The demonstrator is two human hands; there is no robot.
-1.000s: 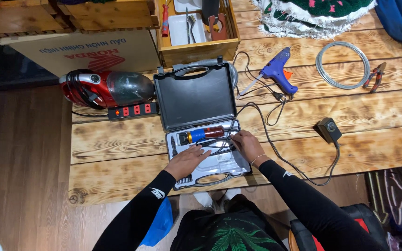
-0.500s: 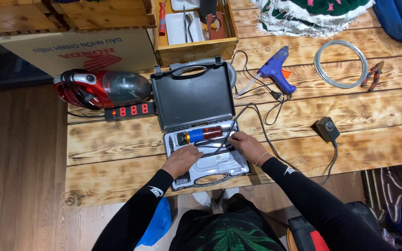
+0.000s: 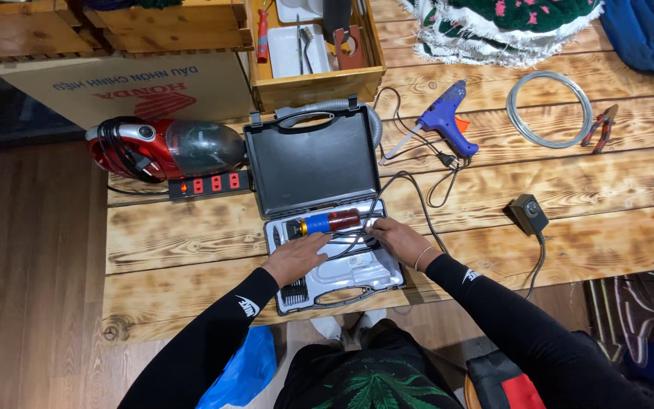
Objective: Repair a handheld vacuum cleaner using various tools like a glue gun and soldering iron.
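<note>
An open black tool case (image 3: 310, 160) lies on the wooden table (image 3: 191, 235) in front of me, its grey tray (image 3: 369, 274) nearest me. A red, orange and blue rotary tool (image 3: 328, 222) lies in the tray's top slot. My left hand (image 3: 297, 258) rests palm down on the tray just below the tool's nose, fingers spread. My right hand (image 3: 395, 238) is at the tool's rear end, fingers closed around the black cord (image 3: 387, 189) that loops into the tray. A row of small bits (image 3: 294, 291) shows at the tray's left edge.
A red handheld vacuum (image 3: 164, 148) and a black power strip (image 3: 210, 184) lie left of the case. A wooden box (image 3: 316, 76) stands behind it. To the right are a blue glue gun (image 3: 444, 117), a wire coil (image 3: 548, 108), pliers (image 3: 601, 127) and a small black switch box (image 3: 529, 213).
Both hands have stayed over the tray, shifting only slightly around the tool and the cord. The view has drifted a little.
</note>
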